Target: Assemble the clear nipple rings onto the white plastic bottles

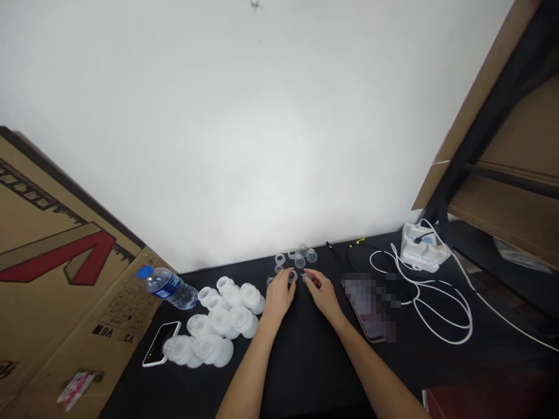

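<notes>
My left hand (278, 295) is closed with a translucent collar ring (293, 278) between thumb and fingers. Just to its right, my right hand (322, 292) pinches a small clear piece (304, 278) that looks like a bottle nipple. The two pieces are apart, with a narrow gap between the hands. Beyond the fingers lie loose rings (280, 259) and several clear dome caps (299, 261). Another small clear piece (269, 280) sits by my left hand, partly hidden. Several milky white bottles (213, 349) without caps stand left of my left forearm.
A water bottle (170, 287) and a white-framed device (161, 344) are at the left, beside a large cardboard box (65, 262). Rightward are a phone (367, 308), looped white cables (441, 285) and a white power strip (423, 247). A white wall (279, 128) rises behind the black table.
</notes>
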Action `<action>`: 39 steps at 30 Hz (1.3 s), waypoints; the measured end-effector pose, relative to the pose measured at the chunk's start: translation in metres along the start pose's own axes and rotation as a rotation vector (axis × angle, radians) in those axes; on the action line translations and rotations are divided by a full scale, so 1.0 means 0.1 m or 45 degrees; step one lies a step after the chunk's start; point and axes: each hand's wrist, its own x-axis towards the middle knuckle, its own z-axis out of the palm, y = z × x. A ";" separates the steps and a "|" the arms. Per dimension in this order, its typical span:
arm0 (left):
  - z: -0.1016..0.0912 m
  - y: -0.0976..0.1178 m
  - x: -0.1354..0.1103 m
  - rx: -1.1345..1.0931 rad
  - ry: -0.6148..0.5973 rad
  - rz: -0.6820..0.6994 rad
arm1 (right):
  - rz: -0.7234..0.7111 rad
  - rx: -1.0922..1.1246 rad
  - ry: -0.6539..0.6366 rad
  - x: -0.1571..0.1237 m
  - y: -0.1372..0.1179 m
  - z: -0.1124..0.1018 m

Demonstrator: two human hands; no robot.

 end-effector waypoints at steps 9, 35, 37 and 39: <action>-0.03 -0.03 -0.10 0.062 -0.044 -0.060 | 0.079 0.127 0.054 0.02 -0.03 -0.08; 0.07 0.06 -0.02 -0.964 -0.033 -0.105 | 0.351 0.556 -0.002 0.02 -0.16 -0.07; 0.09 0.04 -0.02 -0.971 -0.038 -0.100 | 0.369 0.595 -0.033 0.01 -0.19 -0.06; 0.11 0.02 -0.02 -1.001 -0.039 -0.100 | 0.406 0.668 -0.047 0.01 -0.20 -0.06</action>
